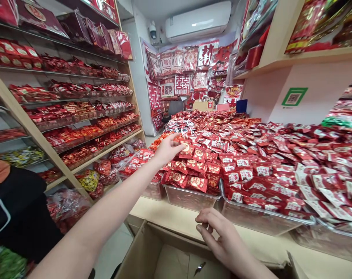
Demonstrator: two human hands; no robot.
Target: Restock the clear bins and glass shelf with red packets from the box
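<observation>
Left hand (pixel 168 148): arm stretched across the surface, fingers loosely bent and a little apart, nothing visibly held. Fingertips at the back left of a heap of red packets (pixel 196 183), against or just above the nearest one; contact unclear.

Right hand (pixel 218 234): lower, over the front edge of the surface (pixel 171 219). Fingers curled, thumb and forefinger tips near each other but apart, no packet seen between them.

Step, as I judge it: handling packets at the top of the heap. Setting down or picking up, cannot tell. A next move there would call for a light fingertip touch on one packet, sparing the layers below.

Packets stand heaped above the rim of a clear bin (pixel 190 198), near the front edge of the surface. Front row: long axis left to right, along the bin's front edge; crimped short ends to the sides, printed faces up and tilted toward the wearer. Packet by the left fingertips: face likewise toward the wearer, long axis uncertain.

Outward: fuller bin (pixel 260 219) to the right; open cardboard box (pixel 142 248) below the front edge; another person's dark clothing (pixel 21 209) far left.
</observation>
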